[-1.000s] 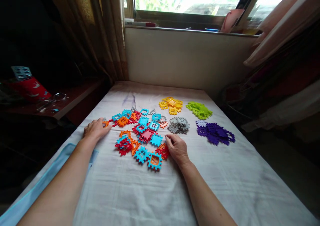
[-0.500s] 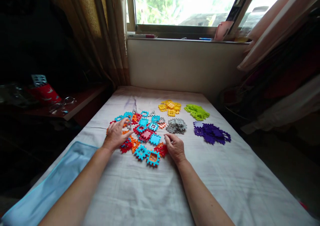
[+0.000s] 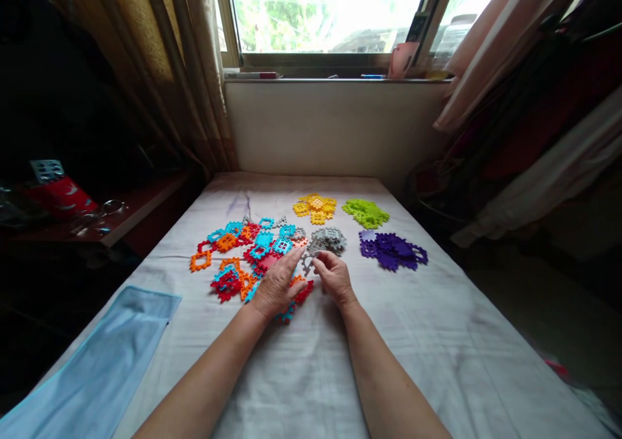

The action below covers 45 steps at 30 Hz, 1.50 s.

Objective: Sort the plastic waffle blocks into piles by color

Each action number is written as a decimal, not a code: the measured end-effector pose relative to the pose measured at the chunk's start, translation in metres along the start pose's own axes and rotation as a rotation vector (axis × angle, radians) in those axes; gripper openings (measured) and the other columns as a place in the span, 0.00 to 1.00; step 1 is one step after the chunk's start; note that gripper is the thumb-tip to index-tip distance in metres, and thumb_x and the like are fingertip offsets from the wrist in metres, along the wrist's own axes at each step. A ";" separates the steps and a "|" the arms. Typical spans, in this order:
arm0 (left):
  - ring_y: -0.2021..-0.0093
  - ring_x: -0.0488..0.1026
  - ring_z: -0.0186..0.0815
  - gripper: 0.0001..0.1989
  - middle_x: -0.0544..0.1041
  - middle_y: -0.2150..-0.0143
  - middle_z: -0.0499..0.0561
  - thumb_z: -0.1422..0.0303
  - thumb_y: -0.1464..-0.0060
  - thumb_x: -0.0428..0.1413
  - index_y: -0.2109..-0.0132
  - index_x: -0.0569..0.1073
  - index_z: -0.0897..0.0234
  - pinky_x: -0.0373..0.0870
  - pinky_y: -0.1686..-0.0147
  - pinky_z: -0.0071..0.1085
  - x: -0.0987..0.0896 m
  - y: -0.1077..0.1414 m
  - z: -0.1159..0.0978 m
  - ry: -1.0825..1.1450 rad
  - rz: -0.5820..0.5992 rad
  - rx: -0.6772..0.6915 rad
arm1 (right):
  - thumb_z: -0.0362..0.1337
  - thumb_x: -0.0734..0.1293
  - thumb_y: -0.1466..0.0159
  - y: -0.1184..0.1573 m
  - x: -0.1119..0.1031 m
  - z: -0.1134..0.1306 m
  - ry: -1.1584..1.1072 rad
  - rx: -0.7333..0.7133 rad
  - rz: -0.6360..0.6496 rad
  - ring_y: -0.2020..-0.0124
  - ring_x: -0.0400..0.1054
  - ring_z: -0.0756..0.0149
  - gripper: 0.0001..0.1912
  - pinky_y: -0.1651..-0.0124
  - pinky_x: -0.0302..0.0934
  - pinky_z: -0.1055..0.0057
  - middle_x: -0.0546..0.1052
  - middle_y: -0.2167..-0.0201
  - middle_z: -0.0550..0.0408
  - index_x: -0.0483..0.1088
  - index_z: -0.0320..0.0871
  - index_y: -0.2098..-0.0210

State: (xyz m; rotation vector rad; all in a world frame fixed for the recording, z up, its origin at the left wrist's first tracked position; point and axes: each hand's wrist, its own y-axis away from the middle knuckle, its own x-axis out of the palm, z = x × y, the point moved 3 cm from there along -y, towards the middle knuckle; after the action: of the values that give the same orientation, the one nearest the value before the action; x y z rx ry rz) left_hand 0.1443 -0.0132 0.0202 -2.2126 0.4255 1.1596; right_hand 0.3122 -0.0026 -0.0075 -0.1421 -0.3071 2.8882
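Note:
My right hand (image 3: 335, 280) pinches a grey interlocking plastic tile (image 3: 306, 264) between thumb and fingertips, just in front of the heap of grey tiles (image 3: 329, 239). My left hand (image 3: 279, 287) lies over the right part of a mixed pile, fingers stretched out, their tips close to the held tile; whether they touch it I cannot tell. Red, orange and blue tiles make up this pile, such as a blue tile (image 3: 264, 239) and an orange tile (image 3: 200, 261). The left hand hides several of them.
Sorted heaps of yellow tiles (image 3: 315, 207), green tiles (image 3: 366, 212) and purple tiles (image 3: 396, 251) lie toward the back and right of the pale sheet (image 3: 413, 348). A light-blue cloth (image 3: 102, 361) is spread at the left edge. Glasses (image 3: 113, 207) rest on a side shelf.
My left hand has moved right across the mixed pile toward my right hand. A grey tile now shows in my right fingertips. The whole view has shifted slightly.

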 end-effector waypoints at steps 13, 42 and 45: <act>0.35 0.63 0.44 0.14 0.73 0.39 0.54 0.66 0.38 0.50 0.49 0.76 0.53 0.50 0.33 0.53 0.006 0.003 -0.006 -0.240 0.122 -0.124 | 0.44 0.62 0.46 -0.014 -0.049 -0.014 0.401 0.052 -0.442 0.69 0.72 0.64 0.28 0.52 0.66 0.62 0.76 0.51 0.40 0.71 0.38 0.49; 0.53 0.77 0.47 0.20 0.81 0.52 0.51 0.62 0.53 0.56 0.52 0.81 0.51 0.72 0.55 0.36 -0.100 -0.105 0.199 -0.492 0.329 -0.689 | 0.43 0.61 0.44 -0.036 -0.069 -0.023 0.221 0.082 -0.693 0.76 0.71 0.64 0.21 0.68 0.65 0.68 0.79 0.71 0.47 0.77 0.37 0.61; 0.54 0.77 0.49 0.19 0.82 0.54 0.53 0.61 0.56 0.59 0.55 0.82 0.52 0.72 0.55 0.38 -0.097 -0.116 0.208 -0.485 0.392 -0.668 | 0.43 0.61 0.44 -0.038 -0.069 -0.023 0.251 0.082 -0.703 0.76 0.70 0.65 0.21 0.68 0.64 0.69 0.78 0.75 0.51 0.77 0.37 0.60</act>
State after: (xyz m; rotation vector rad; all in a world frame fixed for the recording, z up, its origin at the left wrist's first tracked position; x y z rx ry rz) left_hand 0.0188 0.2092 0.0503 -2.3030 0.2928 2.2493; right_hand 0.3902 0.0212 -0.0170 -0.3080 -0.1484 2.1543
